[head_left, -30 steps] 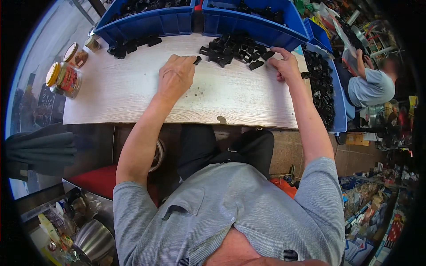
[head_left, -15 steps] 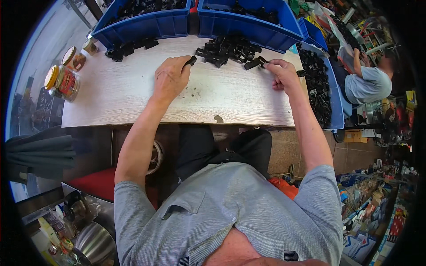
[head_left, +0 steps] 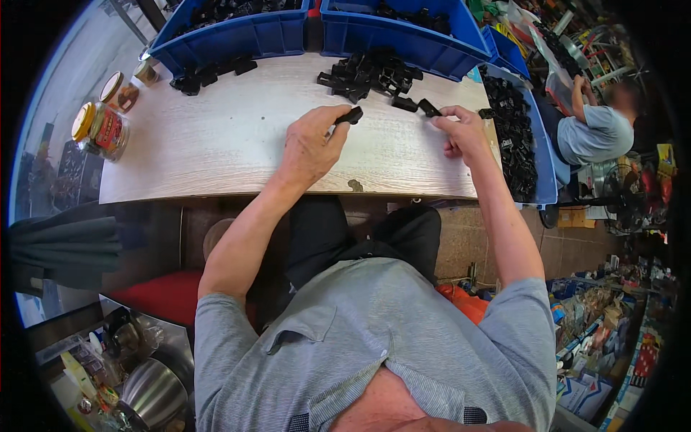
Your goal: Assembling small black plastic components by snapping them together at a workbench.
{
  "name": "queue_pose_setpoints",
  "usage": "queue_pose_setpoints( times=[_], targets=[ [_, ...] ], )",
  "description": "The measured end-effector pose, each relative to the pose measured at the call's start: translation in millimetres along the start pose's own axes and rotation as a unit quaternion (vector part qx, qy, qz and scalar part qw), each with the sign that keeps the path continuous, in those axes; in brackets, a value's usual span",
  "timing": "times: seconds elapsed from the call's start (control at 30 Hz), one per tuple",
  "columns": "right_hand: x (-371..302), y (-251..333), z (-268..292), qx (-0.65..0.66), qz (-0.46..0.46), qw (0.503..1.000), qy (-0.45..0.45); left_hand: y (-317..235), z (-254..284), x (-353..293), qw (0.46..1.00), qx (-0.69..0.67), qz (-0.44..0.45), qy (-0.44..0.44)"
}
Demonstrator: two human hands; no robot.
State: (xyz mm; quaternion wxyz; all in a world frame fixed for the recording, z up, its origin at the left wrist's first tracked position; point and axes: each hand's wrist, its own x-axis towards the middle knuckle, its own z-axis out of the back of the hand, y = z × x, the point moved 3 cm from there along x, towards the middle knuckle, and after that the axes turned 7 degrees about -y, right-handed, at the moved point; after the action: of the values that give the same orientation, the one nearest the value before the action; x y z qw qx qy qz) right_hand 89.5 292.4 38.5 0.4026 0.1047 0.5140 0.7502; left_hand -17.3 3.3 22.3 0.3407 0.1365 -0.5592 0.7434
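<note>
My left hand [head_left: 311, 147] is above the middle of the white table, its thumb and forefinger closed on a small black plastic part [head_left: 351, 115]. To its right, my right hand [head_left: 465, 133] pinches another black plastic piece [head_left: 429, 108] between thumb and fingertips, the other fingers curled in. Just left of that piece, a loose black part [head_left: 404, 104] lies on the tabletop. Beyond both hands is a heap of similar black parts [head_left: 373, 75]. What these parts are is too small to make out.
Two blue bins [head_left: 237, 39] [head_left: 403, 42] of black parts stand along the table's [head_left: 194, 158] far edge. Another blue bin [head_left: 547, 169] is full at the right. Jars [head_left: 108, 133] stand on the left. A co-worker [head_left: 599, 133] sits at far right.
My left hand has moved right and slightly nearer with its black part. My right hand has shifted little; its piece is turned differently, and a loose part now shows beside it.
</note>
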Motion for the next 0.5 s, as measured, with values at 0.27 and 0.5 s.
queue_pose_setpoints(
  times=[0.27,0.5],
  targets=[
    [-37,-2,-29,-0.011,0.036,0.992,0.124,-17,-50,11,0.988,0.019,-0.149,0.046],
    [-37,-3,-33,-0.042,0.063,0.988,0.136,-22,-69,13,0.969,0.075,-0.173,0.157]
  ],
)
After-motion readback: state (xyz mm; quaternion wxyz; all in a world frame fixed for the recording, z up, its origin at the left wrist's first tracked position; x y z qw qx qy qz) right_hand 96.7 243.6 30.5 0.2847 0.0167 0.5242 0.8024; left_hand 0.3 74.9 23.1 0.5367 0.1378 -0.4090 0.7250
